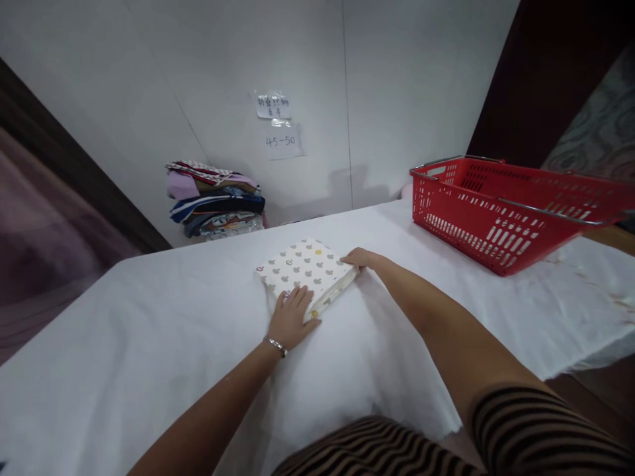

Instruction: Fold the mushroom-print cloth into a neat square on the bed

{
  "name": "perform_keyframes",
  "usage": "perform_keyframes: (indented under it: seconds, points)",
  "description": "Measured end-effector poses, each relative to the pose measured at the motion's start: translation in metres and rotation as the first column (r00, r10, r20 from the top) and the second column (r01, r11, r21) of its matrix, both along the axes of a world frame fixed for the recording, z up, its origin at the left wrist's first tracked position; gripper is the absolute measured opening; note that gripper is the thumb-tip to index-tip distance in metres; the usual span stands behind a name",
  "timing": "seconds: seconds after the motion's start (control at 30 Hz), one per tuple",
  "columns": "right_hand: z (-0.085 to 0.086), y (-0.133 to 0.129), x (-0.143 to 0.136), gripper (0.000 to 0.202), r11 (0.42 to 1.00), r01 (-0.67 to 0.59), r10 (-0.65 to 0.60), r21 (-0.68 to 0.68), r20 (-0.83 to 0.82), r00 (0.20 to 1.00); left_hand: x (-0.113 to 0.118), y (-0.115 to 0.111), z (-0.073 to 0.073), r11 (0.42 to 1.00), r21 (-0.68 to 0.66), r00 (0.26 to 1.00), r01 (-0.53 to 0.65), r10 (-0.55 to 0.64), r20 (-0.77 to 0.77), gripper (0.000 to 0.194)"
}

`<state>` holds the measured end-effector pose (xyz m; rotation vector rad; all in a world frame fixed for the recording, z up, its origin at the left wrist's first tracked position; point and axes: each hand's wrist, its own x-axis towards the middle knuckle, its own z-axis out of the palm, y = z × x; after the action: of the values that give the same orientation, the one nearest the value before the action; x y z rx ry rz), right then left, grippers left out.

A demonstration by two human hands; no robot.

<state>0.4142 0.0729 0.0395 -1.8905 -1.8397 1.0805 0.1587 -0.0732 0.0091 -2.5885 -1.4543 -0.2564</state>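
Cloth [310,264], white table [173,317], pale wall [213,73], left fingers [296,297] apart, right fingers [354,255] seemingly clamping cloth

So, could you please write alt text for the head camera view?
A person's left hand lies on a folded, patterned white cloth while the right hand holds its right corner, on a white-covered table. A red basket stands right; stacked fabrics sit behind, left.

We see dim light, a soft shadow [350,185] toward one o'clock on the pale grey panelled wall [307,59], the red perforated plastic basket [476,228] stretched near three, the mauve fabric drape [44,251] blurred at nine.
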Motion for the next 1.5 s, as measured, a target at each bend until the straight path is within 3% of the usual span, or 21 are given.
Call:
perform_keyframes:
  seconds: [0.13, 0.3, 0.37, 0.43, 0.5, 0.57, 0.67, 0.77, 0.87, 1.2, 1.4, 1.5]
  points:
    - [0.005, -0.010, -0.002, 0.042, 0.995, -0.070, 0.071, -0.077, 0.016, 0.997, -0.013, 0.005, 0.008, 0.999, -0.006, 0.999, 0.034, -0.035, -0.039, 0.048]
    - [-0.007, -0.063, -0.002, 0.036, 0.964, -0.161, 0.118, -0.213, -0.202, 0.972, -0.059, -0.002, 0.023, 0.985, -0.109, 0.985, 0.132, -0.142, -0.093, 0.053]
    - [-0.012, -0.085, -0.001, 0.039, 0.982, -0.126, 0.104, -0.141, -0.153, 0.983, -0.072, -0.010, 0.025, 0.984, -0.135, 0.990, 0.118, -0.127, -0.055, 0.052]
    - [-0.013, -0.102, -0.001, 0.036, 0.991, -0.059, 0.065, 0.120, -0.047, 0.997, -0.074, -0.017, 0.024, 0.988, -0.126, 0.996, 0.091, -0.089, 0.022, 0.046]
    - [-0.012, -0.115, -0.002, 0.026, 0.901, -0.108, 0.110, 0.421, 0.018, 0.994, -0.068, -0.022, 0.022, 0.995, -0.071, 0.990, 0.073, -0.064, 0.125, 0.035]
    - [-0.011, -0.124, -0.005, 0.022, 0.753, -0.258, 0.277, 0.605, 0.064, 0.959, -0.058, -0.023, 0.020, 0.997, -0.005, 0.974, 0.074, -0.071, 0.215, 0.026]
    - [-0.010, -0.131, -0.009, 0.021, 0.567, -0.451, 0.463, 0.690, 0.186, 0.867, -0.049, -0.022, 0.018, 0.997, 0.047, 0.956, 0.062, -0.073, 0.284, 0.021]
    - [-0.011, -0.132, -0.013, 0.021, 0.493, -0.553, 0.486, 0.672, 0.314, 0.816, -0.047, -0.021, 0.018, 0.998, 0.037, 0.950, 0.046, -0.056, 0.308, 0.022]
    - [-0.010, -0.133, -0.015, 0.025, 0.478, -0.604, 0.464, 0.637, 0.401, 0.790, -0.047, -0.022, 0.018, 0.999, 0.009, 0.950, 0.041, -0.041, 0.310, 0.024]
    - [-0.010, -0.142, -0.019, 0.028, 0.535, -0.628, 0.376, 0.565, 0.506, 0.776, -0.042, -0.026, 0.018, 0.999, -0.032, 0.938, -0.016, 0.026, 0.344, 0.026]
    - [-0.018, -0.143, -0.019, 0.024, 0.410, -0.664, 0.361, 0.625, 0.558, 0.748, -0.040, -0.026, 0.019, 0.996, -0.059, 0.927, -0.072, 0.088, 0.364, 0.025]
    - [-0.018, -0.143, -0.020, 0.023, 0.396, -0.686, 0.349, 0.610, 0.592, 0.727, -0.038, -0.025, 0.021, 0.992, -0.075, 0.927, -0.097, 0.118, 0.357, 0.024]
